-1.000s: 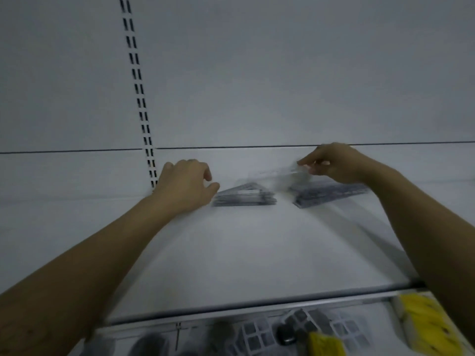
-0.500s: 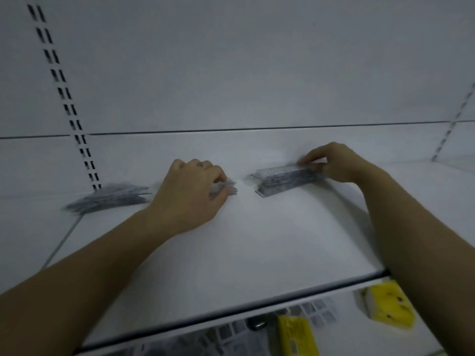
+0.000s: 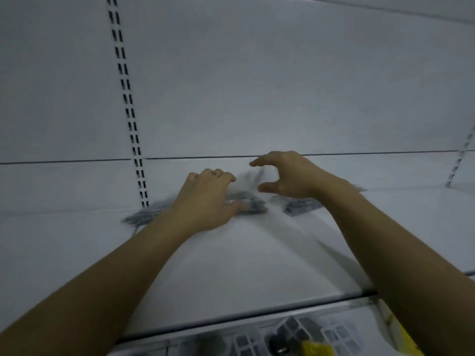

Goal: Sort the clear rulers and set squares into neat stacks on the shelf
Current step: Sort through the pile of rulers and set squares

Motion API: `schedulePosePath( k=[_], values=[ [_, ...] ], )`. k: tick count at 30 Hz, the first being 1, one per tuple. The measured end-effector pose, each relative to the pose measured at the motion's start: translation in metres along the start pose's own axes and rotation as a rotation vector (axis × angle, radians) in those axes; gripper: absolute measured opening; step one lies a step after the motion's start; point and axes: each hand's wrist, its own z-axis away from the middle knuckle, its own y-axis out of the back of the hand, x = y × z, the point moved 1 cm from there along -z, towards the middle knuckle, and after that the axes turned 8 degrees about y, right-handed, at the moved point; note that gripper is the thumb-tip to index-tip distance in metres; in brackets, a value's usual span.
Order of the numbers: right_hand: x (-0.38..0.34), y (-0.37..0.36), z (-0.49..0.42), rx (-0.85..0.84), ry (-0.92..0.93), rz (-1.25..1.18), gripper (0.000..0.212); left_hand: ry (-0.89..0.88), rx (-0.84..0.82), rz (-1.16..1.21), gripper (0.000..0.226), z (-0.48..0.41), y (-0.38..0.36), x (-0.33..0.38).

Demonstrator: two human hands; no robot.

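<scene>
Head view puts this at the squaring-up step: on the white shelf (image 3: pixel 244 265) a loose pile of clear rulers and set squares (image 3: pixel 144 214) lies at the foot of the slotted upright (image 3: pixel 128 106). Just right of the upright, the left hand (image 3: pixel 208 201) rests palm down with curled fingers, its thumb against the middle stack (image 3: pixel 253 204); blur hides whether it grips or only steadies that stack. Farther right of the upright, the right hand (image 3: pixel 288 176) hovers wide, thumb and fingers parted in a C and holding nothing, above the right stack (image 3: pixel 300 205). Next, I judge, it should come down and pinch or nudge a stack's edges flush, or fetch pieces from the loose pile. Motion blur smears every stack, so rulers cannot be told from set squares. A grey streak between the hands is unreadable, and the lower shelf's goods are cut off.
</scene>
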Motion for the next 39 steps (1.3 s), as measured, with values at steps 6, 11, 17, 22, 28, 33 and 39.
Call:
schedulePosePath(
  k=[6, 11, 17, 22, 28, 33, 39],
  values=[
    [-0.093, -0.009, -0.052, -0.02, 0.125, -0.02, 0.065, 0.129, 0.028, -0.03, 0.056, 0.035, 0.049, -0.085],
    [-0.183, -0.031, -0.099, -0.061, 0.248, -0.05, 0.07, 0.289, -0.002, -0.08, 0.059, 0.088, 0.085, -0.171],
    [-0.293, -0.069, -0.137, -0.185, 0.38, -0.104, 0.068, 0.491, -0.053, -0.182, 0.058, 0.166, 0.119, -0.27],
    [-0.379, -0.097, -0.16, -0.369, 0.45, -0.081, 0.066, 0.661, -0.065, -0.221, 0.054, 0.23, 0.149, -0.349],
    [-0.449, -0.123, -0.184, -0.573, 0.384, 0.151, 0.074, 0.841, -0.169, -0.228, 0.066, 0.274, 0.156, -0.412],
    [-0.455, -0.141, -0.197, -0.521, 0.399, 0.042, 0.053, 0.864, -0.111, -0.175, 0.066, 0.277, 0.141, -0.428],
    [-0.428, -0.163, -0.191, -0.383, 0.236, -0.085, 0.065, 0.755, 0.056, -0.055, 0.035, 0.277, 0.134, -0.436]
  ],
)
